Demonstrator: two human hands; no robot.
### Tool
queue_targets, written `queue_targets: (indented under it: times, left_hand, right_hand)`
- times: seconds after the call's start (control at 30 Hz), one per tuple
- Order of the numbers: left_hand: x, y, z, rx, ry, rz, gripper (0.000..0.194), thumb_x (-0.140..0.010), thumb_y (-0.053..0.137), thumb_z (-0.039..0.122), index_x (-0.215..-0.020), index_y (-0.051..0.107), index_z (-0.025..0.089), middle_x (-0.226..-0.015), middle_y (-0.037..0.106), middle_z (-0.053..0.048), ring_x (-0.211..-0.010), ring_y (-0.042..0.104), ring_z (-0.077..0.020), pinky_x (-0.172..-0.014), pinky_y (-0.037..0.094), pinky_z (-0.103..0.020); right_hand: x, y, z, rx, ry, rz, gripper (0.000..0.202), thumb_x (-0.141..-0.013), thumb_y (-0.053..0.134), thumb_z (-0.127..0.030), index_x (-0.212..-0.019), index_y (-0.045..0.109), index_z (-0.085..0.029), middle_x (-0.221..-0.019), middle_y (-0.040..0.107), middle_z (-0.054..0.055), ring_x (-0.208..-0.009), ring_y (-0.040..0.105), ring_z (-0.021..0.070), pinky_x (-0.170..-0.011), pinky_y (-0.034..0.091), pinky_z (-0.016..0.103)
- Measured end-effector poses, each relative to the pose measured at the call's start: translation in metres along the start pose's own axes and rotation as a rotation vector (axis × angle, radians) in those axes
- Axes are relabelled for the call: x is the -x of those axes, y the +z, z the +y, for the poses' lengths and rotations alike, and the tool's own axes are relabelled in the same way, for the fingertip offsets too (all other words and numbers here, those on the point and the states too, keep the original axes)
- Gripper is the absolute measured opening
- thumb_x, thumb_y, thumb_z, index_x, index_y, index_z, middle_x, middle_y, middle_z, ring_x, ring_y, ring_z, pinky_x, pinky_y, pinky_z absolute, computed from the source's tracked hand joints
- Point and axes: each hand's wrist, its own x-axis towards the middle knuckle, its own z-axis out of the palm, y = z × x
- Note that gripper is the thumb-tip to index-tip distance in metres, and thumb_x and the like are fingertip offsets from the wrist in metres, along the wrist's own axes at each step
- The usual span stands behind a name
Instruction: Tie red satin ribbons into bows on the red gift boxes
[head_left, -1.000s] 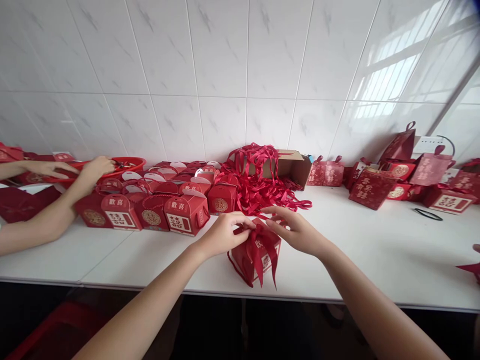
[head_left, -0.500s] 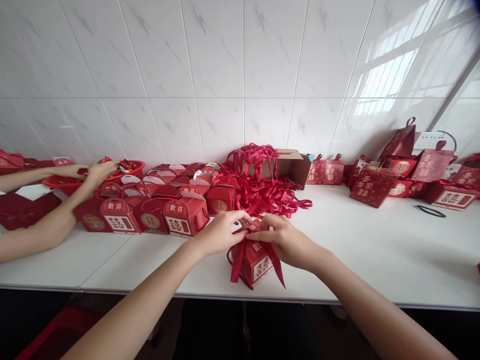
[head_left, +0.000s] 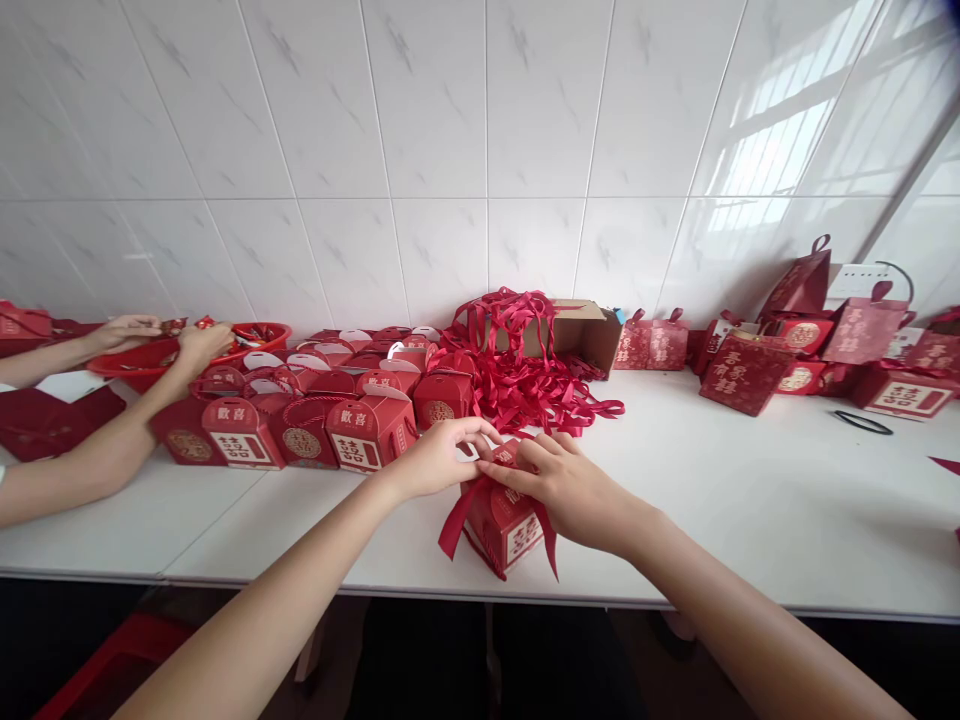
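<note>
A small red gift box (head_left: 501, 520) with white panels stands near the table's front edge. Around its top runs a dark red ribbon (head_left: 455, 520), whose two tails hang down at either side. My left hand (head_left: 442, 458) pinches the ribbon at the box's upper left. From the right, my right hand (head_left: 559, 480) holds the ribbon on top, its index finger stretched toward the left fingertips. The fingers hide the knot area. Behind the box lies a heap of loose red ribbons (head_left: 525, 385).
Rows of red boxes (head_left: 371, 430) stand on the left. Beyond them, another person's hands (head_left: 199, 345) work at a red basin (head_left: 135, 372) of wrapped items. An open cardboard box (head_left: 592, 340) is at the back; more red boxes (head_left: 750, 375) and a black loop (head_left: 862, 422) are right.
The left ribbon tail has swung outward to the left, and the right one has shifted slightly left. My right hand lies flatter over the top. The other person's left hand has lifted with a wrapped item.
</note>
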Motion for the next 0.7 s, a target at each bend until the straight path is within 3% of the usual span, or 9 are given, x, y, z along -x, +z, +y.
queue_targets:
  times: [0.3,0.47,0.7]
  left_hand:
    - [-0.003,-0.005,0.0,-0.048,0.078,-0.068,0.035,-0.079,0.059,0.02,-0.113,0.063,0.022,-0.091,0.068,-0.003,-0.088,0.063,-0.0167,-0.082,0.05,-0.03]
    - [-0.003,-0.016,0.008,-0.232,0.156,-0.066,0.018,-0.082,0.055,0.023,-0.09,0.071,0.022,-0.095,0.067,-0.004,-0.089,0.062,-0.0173,-0.082,0.048,-0.027]
    - [-0.004,-0.015,0.014,-0.326,0.139,-0.146,0.008,-0.08,0.055,0.023,-0.081,0.061,0.019,-0.091,0.059,-0.003,-0.084,0.058,-0.0156,-0.08,0.046,-0.027]
  right_hand:
    - [-0.002,-0.002,0.001,-0.014,-0.008,-0.071,0.055,-0.086,0.045,-0.005,-0.131,0.051,-0.037,-0.108,0.051,0.01,-0.101,0.043,0.0249,-0.09,0.035,0.044]
    - [-0.001,-0.001,0.006,-0.095,-0.004,-0.088,0.057,-0.087,0.046,-0.004,-0.13,0.051,-0.041,-0.099,0.048,0.007,-0.095,0.042,0.0215,-0.089,0.036,0.04]
    - [-0.001,0.0,0.006,-0.122,0.013,-0.105,0.063,-0.085,0.043,0.0,-0.13,0.049,-0.044,-0.097,0.045,0.007,-0.096,0.041,0.0228,-0.086,0.038,0.039]
